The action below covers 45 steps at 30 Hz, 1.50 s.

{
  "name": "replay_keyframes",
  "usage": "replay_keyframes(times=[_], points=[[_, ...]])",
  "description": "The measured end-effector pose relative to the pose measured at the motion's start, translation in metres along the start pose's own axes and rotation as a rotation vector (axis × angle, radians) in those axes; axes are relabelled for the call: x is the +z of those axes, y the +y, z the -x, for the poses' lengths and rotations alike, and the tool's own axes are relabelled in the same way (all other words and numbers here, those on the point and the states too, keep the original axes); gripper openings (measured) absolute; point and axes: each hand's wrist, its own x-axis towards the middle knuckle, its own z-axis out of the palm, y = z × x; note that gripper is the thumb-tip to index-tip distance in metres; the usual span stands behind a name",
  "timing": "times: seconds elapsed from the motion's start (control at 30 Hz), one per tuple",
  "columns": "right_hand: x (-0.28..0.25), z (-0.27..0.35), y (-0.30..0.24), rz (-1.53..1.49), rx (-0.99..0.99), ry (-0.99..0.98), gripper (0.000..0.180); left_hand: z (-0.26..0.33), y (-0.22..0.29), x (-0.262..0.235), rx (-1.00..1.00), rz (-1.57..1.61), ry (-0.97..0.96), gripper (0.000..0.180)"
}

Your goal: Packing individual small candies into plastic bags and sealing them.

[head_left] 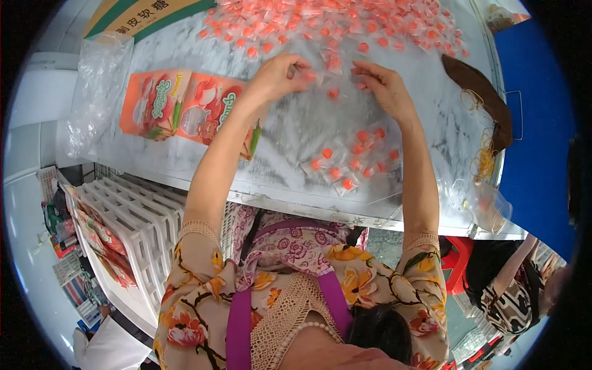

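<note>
Two bare hands at a marbled table, seen from above. Nearest, across the bottom of the frame, are a flowered blouse [191, 330] and a patterned apron [296, 243] with purple straps. At lower left, white plastic crates [145, 216] stand beside the table; at lower right are a red stool [457, 265] and, next to it, part of another person [509, 302]. The near edge of the table [296, 206] crosses the middle of the frame, a clear plastic cup [492, 208] at its right end. Just beyond this edge, right of centre, lies a loose cluster of red-orange wrapped candies [358, 149]. Farther up, the left hand [274, 79] is bent, thumb and index fingertip nearly meeting at a blurred reddish spot; whether they grip a candy cannot be told. The right hand [388, 89] faces it with fingers half curled; its grasp, too, cannot be told. Between and just below the fingertips lies a single candy [333, 93]. Two red printed pouches [151, 102] lie left of centre, partly behind the left forearm; a dark brown object [478, 89] and yellow rubber bands [485, 163] lie at right. Farthest, a broad heap of wrapped candies [333, 18] spreads along the top, with a tan-and-green carton [145, 18] at upper left
</note>
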Motion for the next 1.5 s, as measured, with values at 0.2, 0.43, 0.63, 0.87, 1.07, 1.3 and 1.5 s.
replay_keyframes(times=[0.2,0.43,0.63,0.87,1.07,1.3,1.5], points=[[0.003,-0.005,-0.007,0.283,-0.051,0.013,0.038,0.01,0.001,-0.02,-0.157,0.193,-0.103,0.035],[0.027,-0.019,-0.009,0.494,-0.437,-0.032,0.04,-0.002,-0.002,-0.024,-0.133,0.082,-0.053,0.029],[0.016,0.002,-0.007,0.413,-0.282,-0.018,0.037,-0.006,-0.011,-0.011,-0.106,-0.001,0.006,0.031],[0.014,0.005,-0.015,0.404,-0.189,0.0,0.038,-0.04,0.008,0.004,0.176,-0.412,-0.103,0.04],[0.02,0.027,-0.011,0.5,-0.279,-0.096,0.037,0.001,0.003,-0.003,0.106,-0.164,-0.272,0.042],[0.036,0.087,-0.03,0.463,-0.293,-0.102,0.037,0.082,0.037,0.036,0.025,-0.097,-0.121,0.054],[0.024,0.147,-0.031,0.423,-0.212,0.078,0.052,0.115,0.056,0.04,0.003,-0.173,-0.047,0.068]])
